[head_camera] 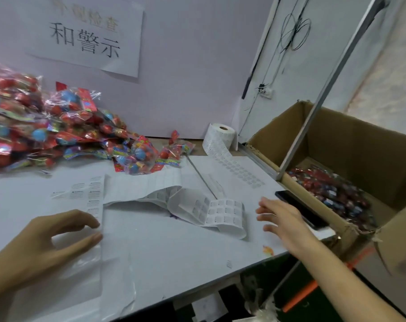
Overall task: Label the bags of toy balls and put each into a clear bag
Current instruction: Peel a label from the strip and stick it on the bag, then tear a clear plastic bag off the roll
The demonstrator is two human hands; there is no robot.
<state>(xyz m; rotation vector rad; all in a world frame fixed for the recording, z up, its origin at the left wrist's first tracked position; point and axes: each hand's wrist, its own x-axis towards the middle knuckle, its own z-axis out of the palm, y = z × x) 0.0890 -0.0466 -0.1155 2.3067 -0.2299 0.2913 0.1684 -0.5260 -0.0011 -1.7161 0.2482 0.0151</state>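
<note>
Even soft light, motion blur, wide-angle edge warp.

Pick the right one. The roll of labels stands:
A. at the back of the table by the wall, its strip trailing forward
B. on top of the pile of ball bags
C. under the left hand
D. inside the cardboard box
A: the roll stands upright at the back of the table near the wall, its strip of labels running forward over the tabletop; it is outside the box and apart from the pile.
</note>
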